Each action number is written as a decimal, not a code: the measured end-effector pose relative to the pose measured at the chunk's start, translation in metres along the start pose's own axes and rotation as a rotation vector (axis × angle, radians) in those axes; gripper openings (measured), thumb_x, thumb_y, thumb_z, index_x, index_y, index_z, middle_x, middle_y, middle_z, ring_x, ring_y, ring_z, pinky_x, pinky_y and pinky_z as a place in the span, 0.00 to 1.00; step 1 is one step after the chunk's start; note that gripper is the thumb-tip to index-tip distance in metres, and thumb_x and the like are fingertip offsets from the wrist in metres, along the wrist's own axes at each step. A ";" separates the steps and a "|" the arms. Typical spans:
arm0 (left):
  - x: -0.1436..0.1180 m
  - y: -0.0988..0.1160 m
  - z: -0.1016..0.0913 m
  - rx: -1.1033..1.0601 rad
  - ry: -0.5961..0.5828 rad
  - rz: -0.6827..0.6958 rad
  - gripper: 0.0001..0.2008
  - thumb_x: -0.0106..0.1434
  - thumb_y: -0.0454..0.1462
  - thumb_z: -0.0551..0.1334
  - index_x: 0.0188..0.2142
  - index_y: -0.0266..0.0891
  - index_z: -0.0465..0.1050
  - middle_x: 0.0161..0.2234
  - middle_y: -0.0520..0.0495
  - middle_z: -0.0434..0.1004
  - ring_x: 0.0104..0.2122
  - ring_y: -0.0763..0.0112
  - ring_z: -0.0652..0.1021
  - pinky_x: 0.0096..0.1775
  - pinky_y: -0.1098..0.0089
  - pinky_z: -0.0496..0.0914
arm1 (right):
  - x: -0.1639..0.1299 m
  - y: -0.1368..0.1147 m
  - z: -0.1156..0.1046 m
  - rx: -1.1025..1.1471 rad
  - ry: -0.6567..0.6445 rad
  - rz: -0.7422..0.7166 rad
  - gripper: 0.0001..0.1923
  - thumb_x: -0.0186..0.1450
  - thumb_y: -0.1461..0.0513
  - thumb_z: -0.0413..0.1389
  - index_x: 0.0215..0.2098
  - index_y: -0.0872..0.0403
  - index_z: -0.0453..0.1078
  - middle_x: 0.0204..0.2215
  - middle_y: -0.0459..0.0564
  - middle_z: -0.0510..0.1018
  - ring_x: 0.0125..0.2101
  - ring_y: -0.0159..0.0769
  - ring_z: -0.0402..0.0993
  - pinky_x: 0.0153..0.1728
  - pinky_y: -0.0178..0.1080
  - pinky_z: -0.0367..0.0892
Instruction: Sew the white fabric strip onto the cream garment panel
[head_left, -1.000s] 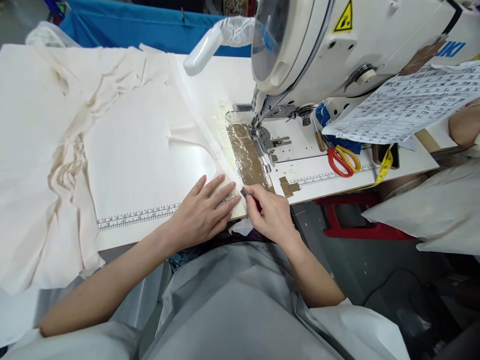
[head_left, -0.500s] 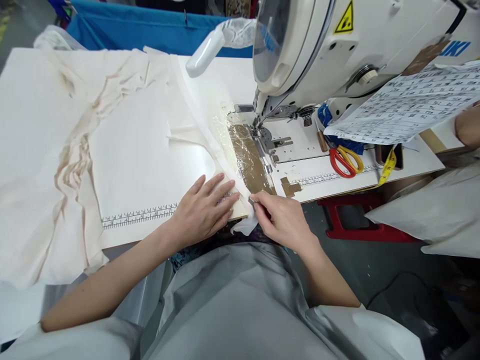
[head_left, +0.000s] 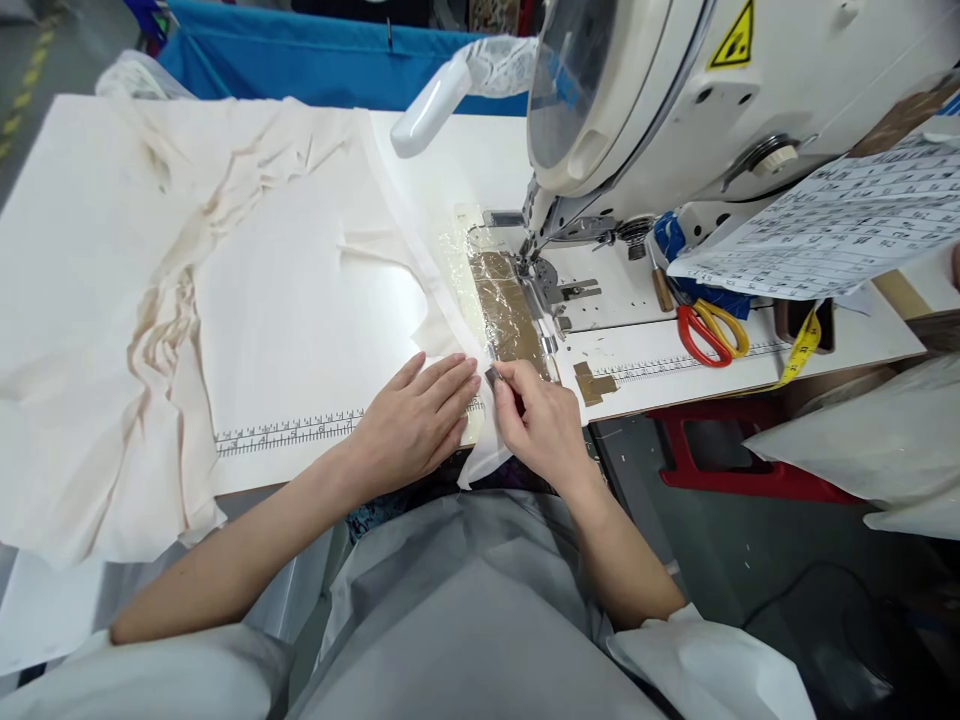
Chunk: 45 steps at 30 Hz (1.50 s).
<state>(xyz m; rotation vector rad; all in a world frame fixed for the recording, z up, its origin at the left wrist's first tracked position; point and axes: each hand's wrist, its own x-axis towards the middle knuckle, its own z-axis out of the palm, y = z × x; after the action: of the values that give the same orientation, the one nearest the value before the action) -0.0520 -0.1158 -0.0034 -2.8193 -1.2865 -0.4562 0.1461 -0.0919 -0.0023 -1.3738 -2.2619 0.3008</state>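
My left hand lies flat with fingers stretched, pressing the edge of the white fabric on the table. Beside its fingertips, my right hand is closed in a pinch on a small dark metal piece, whose kind I cannot make out. That piece touches a narrow white fabric strip running up the table. The strip's loose end hangs over the front edge between my hands. Just beyond them stands the sewing machine, its needle area above a brown-taped plate.
Red-and-yellow scissors, a wooden-handled tool and a yellow tape measure lie right of the machine. A printed sheet hangs there. Bunched fabric covers the table's left. A red stool stands below, at right.
My right hand has moved up and left along the strip with the small metal piece. More of the strip's end shows over the edge. My left hand stays flat; the view has shifted slightly.
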 end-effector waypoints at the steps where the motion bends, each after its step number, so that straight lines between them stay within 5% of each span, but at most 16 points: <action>1: 0.000 0.000 -0.001 0.010 -0.003 0.006 0.20 0.73 0.37 0.49 0.60 0.32 0.67 0.62 0.35 0.68 0.63 0.52 0.68 0.62 0.49 0.64 | 0.000 0.000 0.002 0.000 0.001 -0.004 0.12 0.72 0.63 0.44 0.45 0.54 0.69 0.32 0.50 0.83 0.29 0.38 0.79 0.27 0.36 0.60; 10: 0.001 0.002 0.000 0.033 -0.017 0.011 0.20 0.73 0.37 0.49 0.58 0.31 0.68 0.62 0.33 0.67 0.63 0.50 0.68 0.60 0.48 0.65 | 0.007 -0.006 0.005 -0.083 -0.009 -0.059 0.12 0.71 0.65 0.45 0.42 0.55 0.70 0.28 0.48 0.81 0.27 0.37 0.78 0.26 0.36 0.58; 18: 0.001 0.001 0.001 0.023 0.004 0.005 0.18 0.72 0.36 0.51 0.57 0.33 0.68 0.61 0.34 0.69 0.62 0.51 0.68 0.60 0.48 0.65 | -0.011 0.004 -0.023 -0.004 -0.156 -0.043 0.09 0.69 0.65 0.47 0.39 0.53 0.70 0.21 0.44 0.77 0.21 0.35 0.72 0.24 0.35 0.56; 22: -0.001 0.001 0.002 0.047 -0.010 0.041 0.19 0.72 0.37 0.50 0.58 0.33 0.67 0.62 0.32 0.67 0.63 0.48 0.67 0.60 0.46 0.64 | -0.023 0.007 -0.023 0.166 -0.035 0.109 0.09 0.71 0.61 0.48 0.44 0.52 0.69 0.25 0.44 0.79 0.24 0.35 0.75 0.26 0.35 0.62; 25: -0.003 0.001 0.003 0.028 -0.009 0.059 0.19 0.72 0.37 0.50 0.58 0.32 0.67 0.63 0.30 0.65 0.64 0.45 0.65 0.60 0.43 0.63 | -0.023 0.004 -0.014 0.121 0.030 0.055 0.10 0.72 0.62 0.47 0.46 0.53 0.69 0.33 0.49 0.83 0.31 0.37 0.79 0.30 0.36 0.64; 32: -0.003 0.001 0.002 -0.079 -0.031 0.067 0.22 0.70 0.36 0.54 0.62 0.40 0.66 0.63 0.38 0.67 0.66 0.45 0.62 0.63 0.40 0.58 | -0.018 -0.001 -0.007 -0.038 -0.014 -0.023 0.11 0.72 0.63 0.44 0.43 0.53 0.69 0.28 0.47 0.81 0.27 0.37 0.77 0.27 0.36 0.60; 45: -0.001 0.002 0.002 -0.035 -0.029 0.052 0.20 0.69 0.37 0.55 0.60 0.43 0.68 0.62 0.40 0.69 0.65 0.45 0.64 0.61 0.42 0.61 | -0.021 -0.002 -0.011 -0.091 -0.004 -0.059 0.11 0.70 0.66 0.46 0.37 0.54 0.70 0.24 0.46 0.78 0.25 0.36 0.74 0.26 0.37 0.55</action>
<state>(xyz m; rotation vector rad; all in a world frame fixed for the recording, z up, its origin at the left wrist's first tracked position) -0.0512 -0.1178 -0.0053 -2.8906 -1.2186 -0.4422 0.1579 -0.1121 0.0027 -1.3497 -2.3401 0.1826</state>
